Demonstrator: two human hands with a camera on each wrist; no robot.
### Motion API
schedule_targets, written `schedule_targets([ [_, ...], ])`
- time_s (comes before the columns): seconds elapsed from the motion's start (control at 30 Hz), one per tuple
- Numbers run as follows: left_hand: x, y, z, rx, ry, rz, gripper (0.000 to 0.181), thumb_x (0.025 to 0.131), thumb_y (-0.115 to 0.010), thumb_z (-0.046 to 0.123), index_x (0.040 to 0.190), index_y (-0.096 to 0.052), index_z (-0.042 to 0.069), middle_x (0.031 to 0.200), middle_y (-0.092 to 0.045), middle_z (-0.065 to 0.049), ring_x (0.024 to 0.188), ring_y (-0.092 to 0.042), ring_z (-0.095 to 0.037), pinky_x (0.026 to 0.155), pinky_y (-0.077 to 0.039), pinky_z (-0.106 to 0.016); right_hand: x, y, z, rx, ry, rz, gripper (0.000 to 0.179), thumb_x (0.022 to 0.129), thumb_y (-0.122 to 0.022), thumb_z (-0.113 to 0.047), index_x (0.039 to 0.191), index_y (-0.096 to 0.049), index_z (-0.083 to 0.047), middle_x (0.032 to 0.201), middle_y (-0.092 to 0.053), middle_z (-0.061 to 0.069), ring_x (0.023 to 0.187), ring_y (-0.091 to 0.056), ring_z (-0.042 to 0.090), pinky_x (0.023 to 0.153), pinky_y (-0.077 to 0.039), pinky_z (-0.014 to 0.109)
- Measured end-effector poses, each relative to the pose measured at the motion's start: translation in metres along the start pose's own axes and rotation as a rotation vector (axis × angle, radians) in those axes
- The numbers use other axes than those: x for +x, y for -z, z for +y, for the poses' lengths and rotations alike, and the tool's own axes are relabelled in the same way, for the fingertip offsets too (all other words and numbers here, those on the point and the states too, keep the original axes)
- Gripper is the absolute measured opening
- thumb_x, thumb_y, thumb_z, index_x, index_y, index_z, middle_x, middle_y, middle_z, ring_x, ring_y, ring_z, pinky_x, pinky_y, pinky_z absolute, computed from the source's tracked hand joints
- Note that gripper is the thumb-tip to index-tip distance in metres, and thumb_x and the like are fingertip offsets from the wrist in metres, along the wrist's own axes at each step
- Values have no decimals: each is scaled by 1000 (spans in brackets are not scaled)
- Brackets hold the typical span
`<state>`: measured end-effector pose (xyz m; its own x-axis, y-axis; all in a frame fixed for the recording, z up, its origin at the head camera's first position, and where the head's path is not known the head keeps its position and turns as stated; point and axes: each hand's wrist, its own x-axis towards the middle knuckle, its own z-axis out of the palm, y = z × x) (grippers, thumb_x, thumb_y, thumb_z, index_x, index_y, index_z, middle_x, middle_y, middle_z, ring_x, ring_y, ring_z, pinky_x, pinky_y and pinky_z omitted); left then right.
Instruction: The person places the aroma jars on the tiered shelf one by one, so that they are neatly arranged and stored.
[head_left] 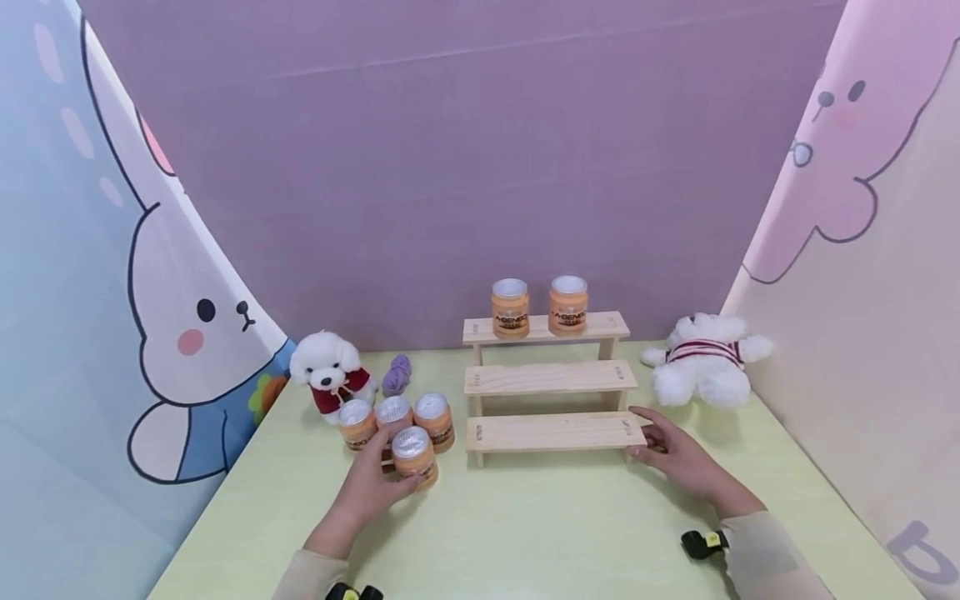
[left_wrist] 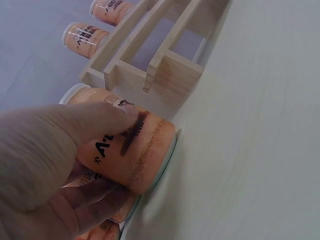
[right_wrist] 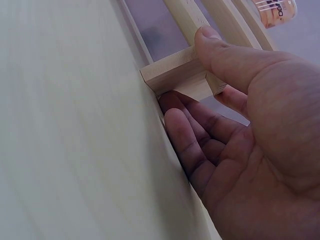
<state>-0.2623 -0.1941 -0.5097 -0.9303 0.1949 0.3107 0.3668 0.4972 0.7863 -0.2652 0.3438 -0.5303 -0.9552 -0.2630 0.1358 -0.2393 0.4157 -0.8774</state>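
My left hand (head_left: 372,486) grips an orange can (head_left: 412,447) with a silver lid and dark lettering. In the left wrist view, the thumb lies across the front of this can (left_wrist: 145,155), and its base is close over the table. Three similar cans (head_left: 442,427) stand right behind it, partly covered by the hand. On the right, my right hand (head_left: 686,458) holds the end of the lowest step of a three-tier wooden stand (head_left: 555,432). Its thumb presses the step's edge in the right wrist view, the other fingers (right_wrist: 182,132) curled beside the leg.
Two orange cans (head_left: 510,310) stand on the top step. A white plush dog (head_left: 327,371) in red sits at the back left, beside a purple yarn bundle (head_left: 397,375). Another white plush toy (head_left: 702,362) lies right of the stand. Printed cloth walls surround the pale table (head_left: 525,533).
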Motion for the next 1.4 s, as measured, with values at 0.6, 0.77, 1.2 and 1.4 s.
schedule_targets([
  [0.6, -2, -2, 4, -20, 45, -6, 92, 73, -92, -7, 151, -48, 14, 143, -56, -11, 113, -64, -35, 87, -59, -34, 1, 0, 1, 0, 3, -6, 75, 100, -73, -17, 162, -32, -9, 126, -66, 21, 108, -67, 26, 86, -57, 27],
  [0.77, -2, -3, 4, -5, 42, -5, 93, 73, -92, -6, 152, -48, 14, 143, -57, -11, 114, -64, -35, 87, -59, -33, 1, 0, 1, -11, 12, -4, 74, 100, -73, -17, 162, -33, -8, 125, -67, 20, 107, -67, 23, 85, -56, 26],
  [1.2, -3, -6, 2, 8, 14, 29, 91, 72, -95, -3, 149, -50, 14, 140, -59, -10, 107, -66, -29, 83, -60, -30, 1, 0, 3, -26, 4, 0, 74, 100, -73, -17, 161, -33, -8, 125, -67, 20, 105, -67, 21, 84, -56, 26],
  [1.4, -3, -7, 0, 19, -24, 42, 91, 71, -96, -1, 148, -51, 12, 134, -63, -10, 107, -65, -25, 84, -60, -32, 1, 0, 2, -18, 11, -3, 74, 100, -73, -17, 162, -32, -8, 126, -67, 21, 106, -67, 23, 85, -56, 26],
])
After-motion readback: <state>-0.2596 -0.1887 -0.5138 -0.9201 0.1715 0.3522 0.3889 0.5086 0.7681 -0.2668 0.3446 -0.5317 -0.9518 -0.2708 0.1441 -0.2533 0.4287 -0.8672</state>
